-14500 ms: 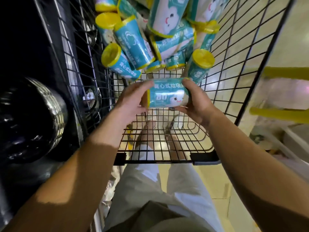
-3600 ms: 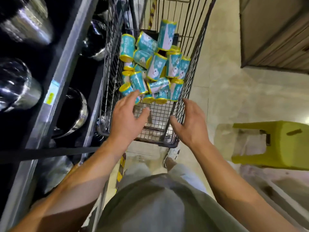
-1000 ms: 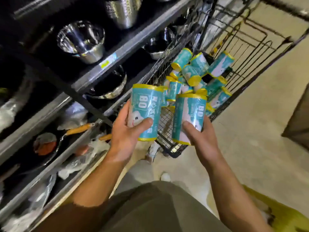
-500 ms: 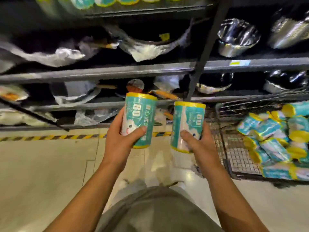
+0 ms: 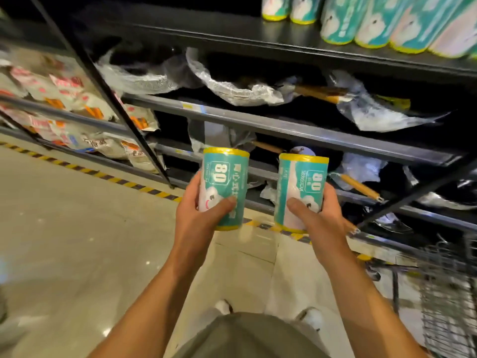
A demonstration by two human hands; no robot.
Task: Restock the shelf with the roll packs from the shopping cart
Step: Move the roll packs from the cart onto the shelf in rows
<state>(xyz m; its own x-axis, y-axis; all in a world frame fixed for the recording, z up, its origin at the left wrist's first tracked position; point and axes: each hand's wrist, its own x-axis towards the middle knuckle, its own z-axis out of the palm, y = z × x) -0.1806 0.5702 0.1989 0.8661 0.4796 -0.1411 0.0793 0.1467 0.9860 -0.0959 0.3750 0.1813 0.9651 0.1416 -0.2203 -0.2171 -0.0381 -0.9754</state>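
A black post slants down to the floor — left of it lie white snack bags with red and orange print. Right of it, crumpled clear plastic wraps cover wooden-handled pans on dark tiers. From the post's foot a yellow-black tape line runs along the floor. Well below it, near the bottom edge — white shoes and olive trousers.
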